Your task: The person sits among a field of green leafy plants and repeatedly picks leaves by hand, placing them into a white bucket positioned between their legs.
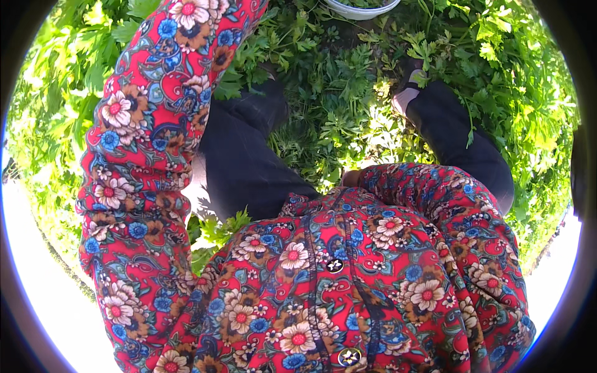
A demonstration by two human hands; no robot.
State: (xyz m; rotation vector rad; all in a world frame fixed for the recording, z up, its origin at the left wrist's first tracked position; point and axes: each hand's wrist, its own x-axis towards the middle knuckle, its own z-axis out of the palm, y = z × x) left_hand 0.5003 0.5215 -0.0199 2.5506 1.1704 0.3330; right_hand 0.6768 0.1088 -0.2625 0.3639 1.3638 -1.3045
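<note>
My left arm, in a red flowered sleeve (154, 116), stretches up past the top edge, so my left hand is out of view. The right sleeve (429, 186) bends in across my lap. At its cuff a small part of my right hand or wrist (350, 178) shows; the fingers are hidden, and whether they hold anything cannot be told. Celery-like leafy plants (345, 93) fill the ground between my legs. At the top edge, the rim of a pale round container (361, 12) stands among the leaves.
My dark-trousered legs (252, 158) are spread and bent on both sides of the low greens. Taller, sunlit leafy plants rise at the left (60, 107) and right (531, 116). A foot (406, 99) rests among the leaves at the upper right.
</note>
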